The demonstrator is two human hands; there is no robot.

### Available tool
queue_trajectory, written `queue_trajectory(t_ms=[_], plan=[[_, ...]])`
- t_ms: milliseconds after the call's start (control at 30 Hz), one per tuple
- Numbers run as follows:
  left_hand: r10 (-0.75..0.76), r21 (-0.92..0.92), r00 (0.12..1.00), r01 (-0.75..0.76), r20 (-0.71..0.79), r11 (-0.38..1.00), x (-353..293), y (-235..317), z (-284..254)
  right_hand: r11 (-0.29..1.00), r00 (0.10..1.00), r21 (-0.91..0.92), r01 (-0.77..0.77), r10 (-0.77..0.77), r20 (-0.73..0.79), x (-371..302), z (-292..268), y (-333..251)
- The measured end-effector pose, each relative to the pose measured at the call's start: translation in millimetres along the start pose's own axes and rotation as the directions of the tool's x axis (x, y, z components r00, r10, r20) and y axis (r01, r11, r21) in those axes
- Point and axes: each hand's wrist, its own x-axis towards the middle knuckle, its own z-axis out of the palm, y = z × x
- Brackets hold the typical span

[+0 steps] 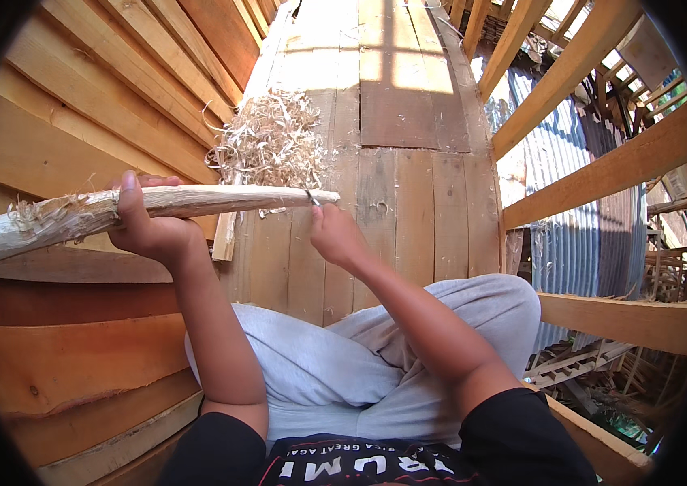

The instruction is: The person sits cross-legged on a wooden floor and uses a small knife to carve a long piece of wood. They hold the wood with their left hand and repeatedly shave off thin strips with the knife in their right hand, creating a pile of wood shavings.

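A long, curved, pale wooden pole [222, 198] lies across my view, running out past the left edge. Its bark is off along the right part, while ragged fibres and curls cling to it farther left. My left hand [153, 220] is wrapped round it from below, thumb up along its side. At the slender right end, a small dark blade [309, 195] crosses the wood and touches it. My right hand [335, 233] is closed on that blade's near end; whatever handle it has is hidden in the fist.
A heap of pale wood shavings [275, 134] lies on the plank floor [416, 211] beyond the pole. The plank wall [76, 138] stands close on the left. An open wooden railing [603, 170] runs along the right, with corrugated metal sheets [574, 235] beyond it. My crossed legs [303, 348] are near.
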Motion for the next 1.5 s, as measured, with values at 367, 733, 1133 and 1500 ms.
queue_trajectory(t_ms=[367, 733, 1133, 1500], plan=[[0.010, -0.018, 0.997, -0.008, 0.079, 1.000, -4, 0, -6, 0.994, 0.996, 0.068, 0.083, -0.086, 0.036, -11, -20, -35], [-0.003, -0.049, 1.000, 0.004, 0.006, 0.999, 2, -6, -11, 0.994, 0.993, -0.016, 0.107, -0.105, 0.060, -26, -23, -54], [0.005, -0.009, 0.999, -0.004, 0.042, 1.000, 3, -6, -10, 0.992, 0.985, 0.039, 0.124, -0.127, 0.113, -20, -29, -58], [-0.023, -0.010, 0.999, 0.023, 0.030, 1.000, 5, -9, -7, 0.999, 0.994, 0.019, 0.031, -0.033, 0.103, -2, -22, -29]])
